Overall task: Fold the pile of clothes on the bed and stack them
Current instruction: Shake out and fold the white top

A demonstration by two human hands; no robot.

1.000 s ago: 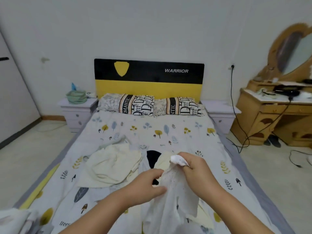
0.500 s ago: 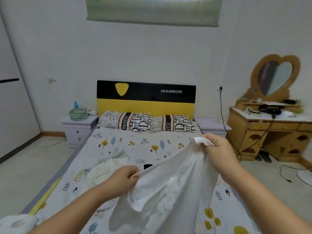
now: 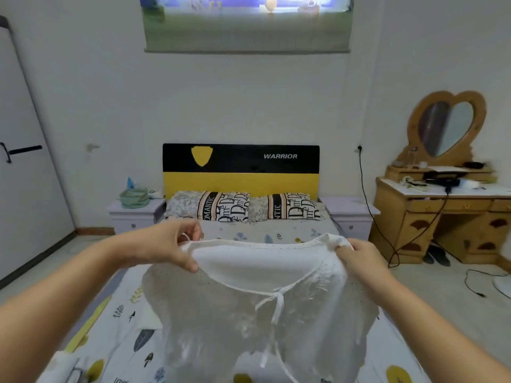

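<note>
Your left hand [image 3: 168, 246] and right hand [image 3: 359, 258] each pinch a top corner of the white garment [image 3: 262, 305], stretched nine to three o'clock between them, equally near, hanging toward six above the bed [image 3: 116, 322].

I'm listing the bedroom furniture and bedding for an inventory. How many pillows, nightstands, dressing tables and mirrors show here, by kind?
Pillows: 2, a left pillow and a right pillow.
Nightstands: 2, a left nightstand and a right nightstand.
Dressing tables: 1, the wooden dressing table.
Mirrors: 1, the heart-shaped mirror.
Total: 6.
</note>
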